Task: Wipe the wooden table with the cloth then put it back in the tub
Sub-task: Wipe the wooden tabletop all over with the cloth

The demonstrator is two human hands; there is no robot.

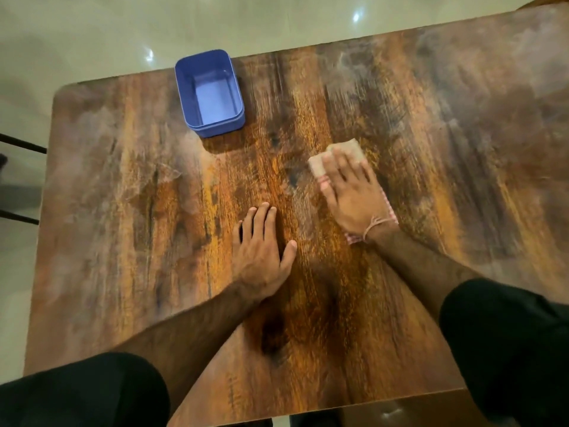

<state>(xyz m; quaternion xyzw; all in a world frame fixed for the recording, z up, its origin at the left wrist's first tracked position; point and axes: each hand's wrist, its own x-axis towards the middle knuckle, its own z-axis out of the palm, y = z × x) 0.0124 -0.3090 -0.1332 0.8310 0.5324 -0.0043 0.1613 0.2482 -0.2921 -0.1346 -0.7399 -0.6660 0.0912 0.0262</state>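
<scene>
Near the desk's (123, 211) middle the right grip (351, 192) presses the cloth (346, 147) with flat, straight fingers, the left grip (261, 251) rests flat beside it, and the tub (184, 97) stands at the far edge.

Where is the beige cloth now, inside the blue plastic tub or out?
Out. The beige cloth lies flat on the brown wooden table under the right hand, apart from the blue rectangular plastic tub.

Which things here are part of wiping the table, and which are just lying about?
For the job: table, cloth under the right hand, blue tub, left hand flat on the table.
Just there: floor, wrist thread, black sleeves.
</scene>
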